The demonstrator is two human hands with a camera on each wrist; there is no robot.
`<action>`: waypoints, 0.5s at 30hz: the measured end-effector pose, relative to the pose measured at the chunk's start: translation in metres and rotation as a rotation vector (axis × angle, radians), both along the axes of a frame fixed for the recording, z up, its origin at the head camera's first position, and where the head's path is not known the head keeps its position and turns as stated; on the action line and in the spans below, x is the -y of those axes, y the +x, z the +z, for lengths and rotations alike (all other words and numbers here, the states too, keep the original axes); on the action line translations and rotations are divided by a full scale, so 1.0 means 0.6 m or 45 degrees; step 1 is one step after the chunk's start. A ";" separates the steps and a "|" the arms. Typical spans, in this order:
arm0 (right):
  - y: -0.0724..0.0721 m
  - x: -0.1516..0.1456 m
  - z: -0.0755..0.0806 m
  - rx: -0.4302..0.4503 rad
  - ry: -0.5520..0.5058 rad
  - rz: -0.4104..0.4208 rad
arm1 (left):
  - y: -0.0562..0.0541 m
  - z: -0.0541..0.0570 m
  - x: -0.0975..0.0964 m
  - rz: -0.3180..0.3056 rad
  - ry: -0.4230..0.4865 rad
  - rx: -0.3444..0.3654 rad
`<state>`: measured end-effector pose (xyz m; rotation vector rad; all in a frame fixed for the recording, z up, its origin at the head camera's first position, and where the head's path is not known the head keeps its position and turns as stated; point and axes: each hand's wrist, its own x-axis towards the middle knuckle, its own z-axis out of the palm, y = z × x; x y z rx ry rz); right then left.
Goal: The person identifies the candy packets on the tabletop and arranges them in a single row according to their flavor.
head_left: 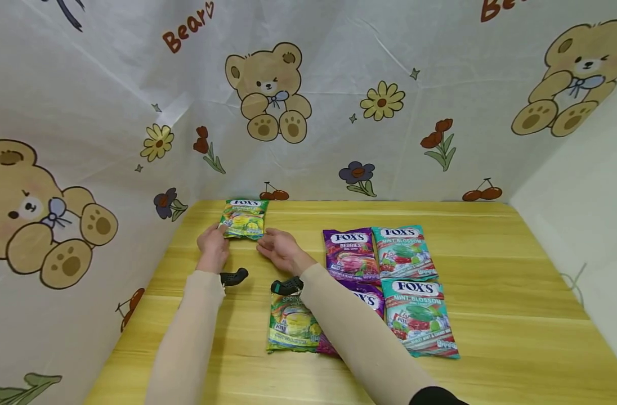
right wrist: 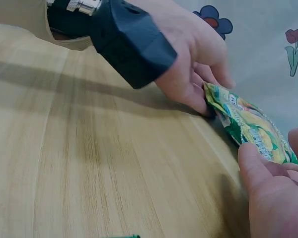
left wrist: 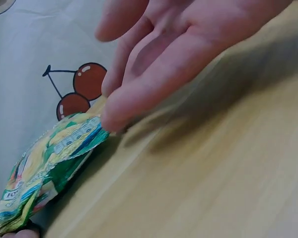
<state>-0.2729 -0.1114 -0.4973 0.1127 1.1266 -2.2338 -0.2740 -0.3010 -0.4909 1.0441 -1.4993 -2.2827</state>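
A green-and-yellow Fox's candy packet (head_left: 244, 219) lies at the far left of the table, by the printed backdrop. My left hand (head_left: 214, 246) pinches its near left corner; in the right wrist view the thumb is above the edge and fingers are below. My right hand (head_left: 281, 251) is at the near right corner, fingers loosely extended. One fingertip meets the packet (left wrist: 52, 158) in the left wrist view, while the thumb stays apart. The right wrist view has the left hand (right wrist: 196, 54) beyond the packet (right wrist: 253, 124) and the right hand (right wrist: 278, 198) nearer.
Right of centre lie two teal Mint Blossom packets (head_left: 419, 318), a purple Berries packet (head_left: 351, 256), another purple packet (head_left: 366, 297) and a green-yellow packet (head_left: 293, 326). My right forearm passes over the last two. Backdrop cloth (head_left: 334, 163) borders the wooden table (head_left: 516, 315).
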 end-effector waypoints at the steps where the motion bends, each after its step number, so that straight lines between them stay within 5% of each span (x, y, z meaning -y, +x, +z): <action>1: 0.000 -0.002 0.000 0.001 -0.008 0.000 | 0.002 0.000 0.003 -0.001 -0.004 -0.014; 8: 0.002 -0.023 0.006 -0.035 -0.039 0.042 | 0.033 0.002 0.022 0.041 0.055 -0.090; 15: 0.017 -0.061 0.019 -0.099 -0.057 0.179 | 0.075 0.001 0.034 -0.052 0.096 -0.065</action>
